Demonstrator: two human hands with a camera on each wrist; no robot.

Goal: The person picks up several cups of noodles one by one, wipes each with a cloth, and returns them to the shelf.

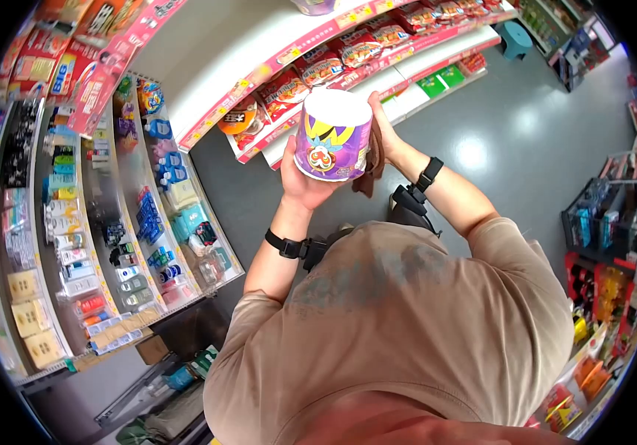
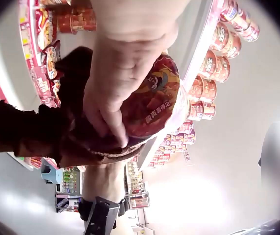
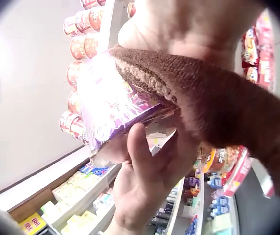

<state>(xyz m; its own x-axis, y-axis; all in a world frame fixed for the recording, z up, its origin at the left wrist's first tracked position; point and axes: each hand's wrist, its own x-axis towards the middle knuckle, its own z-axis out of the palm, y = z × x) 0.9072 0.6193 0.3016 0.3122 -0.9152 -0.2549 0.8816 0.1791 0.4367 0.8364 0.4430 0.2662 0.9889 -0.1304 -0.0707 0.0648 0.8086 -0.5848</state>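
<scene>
A purple instant noodle tub (image 1: 331, 144) with a white top and a cartoon figure on its side is held up in front of the chest. My left hand (image 1: 305, 179) grips it from the left and below; in the right wrist view the left thumb (image 3: 139, 147) presses near its lower edge. On the other side, my right hand (image 1: 394, 144) holds a brown cloth (image 1: 369, 169) against the tub's wall. The cloth (image 3: 218, 100) hangs past the tub in the right wrist view, hiding most of the right fingers.
Ahead is a white shelf (image 1: 222, 52) with red noodle packets (image 1: 322, 65) on the tier below. An orange-lidded bowl (image 1: 240, 119) stands at its near end. Toiletry shelves (image 1: 96, 237) line the left; a blue stool (image 1: 515, 41) stands on the grey floor (image 1: 474, 133) at the far right.
</scene>
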